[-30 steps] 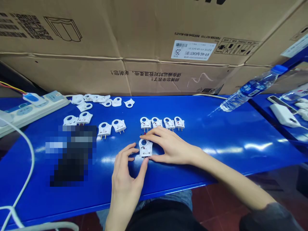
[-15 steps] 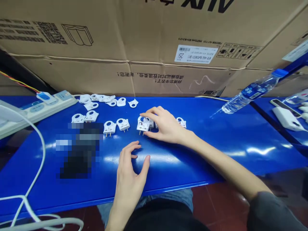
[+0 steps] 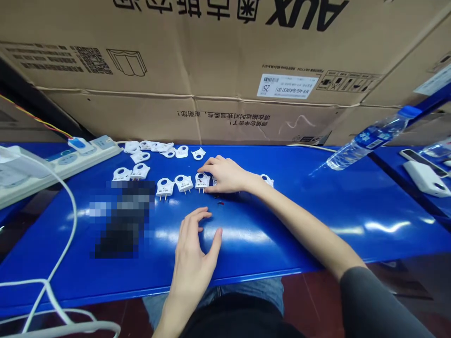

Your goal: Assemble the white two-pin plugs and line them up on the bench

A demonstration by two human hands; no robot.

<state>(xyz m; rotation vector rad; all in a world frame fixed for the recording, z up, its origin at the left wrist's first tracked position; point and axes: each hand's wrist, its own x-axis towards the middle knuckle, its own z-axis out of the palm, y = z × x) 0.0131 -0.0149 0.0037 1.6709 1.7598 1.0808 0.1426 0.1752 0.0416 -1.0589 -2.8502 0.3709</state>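
Note:
My right hand [image 3: 229, 176] reaches across the blue table [image 3: 260, 244], its thumb and fingers closed around a white two-pin plug housing [image 3: 202, 182] with a round opening. More such housings are partly hidden behind that hand; one white housing [image 3: 267, 180] shows past my wrist. To the left of the gripped piece are a housing [image 3: 183, 183] and another housing [image 3: 165, 187], their pins toward me. Nearer my body, my left hand [image 3: 195, 244] holds nothing, its thumb and fingers curved apart. A tiny red and dark part [image 3: 221, 203] lies between the hands.
White ring-shaped covers [image 3: 155, 146] lie along the back edge. Left are two housings [image 3: 140, 172], a blurred-out dark object [image 3: 123, 220], a power strip [image 3: 66, 164] and white cables [image 3: 70, 225]. A cardboard box [image 3: 225, 61] stands behind; a water bottle [image 3: 369, 138] leans at right.
My right hand has shifted left with the plug housing, bringing it closer to the neighbouring one. The tiny red part now shows on the table. My left hand keeps its curved pose.

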